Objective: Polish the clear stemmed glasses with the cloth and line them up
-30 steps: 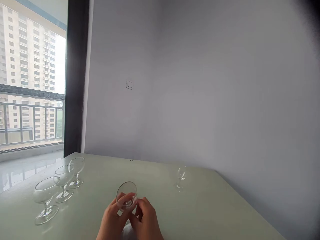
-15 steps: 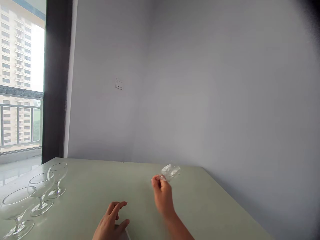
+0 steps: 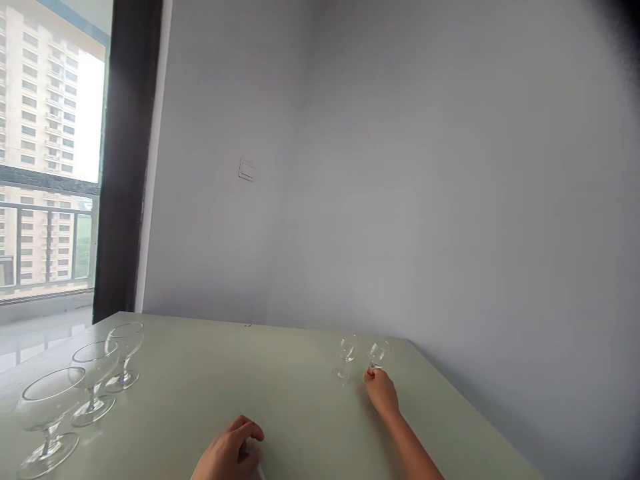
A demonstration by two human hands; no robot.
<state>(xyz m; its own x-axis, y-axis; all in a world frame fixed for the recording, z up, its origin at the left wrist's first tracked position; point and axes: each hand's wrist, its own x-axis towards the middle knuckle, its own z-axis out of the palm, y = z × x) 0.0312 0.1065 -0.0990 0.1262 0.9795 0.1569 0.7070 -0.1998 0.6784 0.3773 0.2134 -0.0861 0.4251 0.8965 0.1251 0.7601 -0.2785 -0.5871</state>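
My right hand [image 3: 383, 392] reaches far forward on the right, its fingers closed round the lower part of a small stemmed glass [image 3: 379, 351]. The bowl of that glass shows above my fingertips; its foot is hidden. Just left of my right hand another small stemmed glass [image 3: 345, 353] stands upright on the table, apart from my fingers. My left hand [image 3: 233, 450] is low in the middle, with its fingers loosely bent and a gap to the thumb. Beneath it shows the edge of something pale [image 3: 259, 472], mostly hidden.
Three larger stemmed glasses stand upright in a row on the left: a near one [image 3: 50, 407], a middle one [image 3: 95, 377] and a far one [image 3: 125, 350]. The pale green table [image 3: 300, 400] meets grey walls [image 3: 400, 167] at the back. A window [image 3: 50, 167] lies at far left.
My right hand has moved right and slightly nearer. One small glass now stands upright to its left, and a second shows at my fingers. My left hand's fingers have curled in more.
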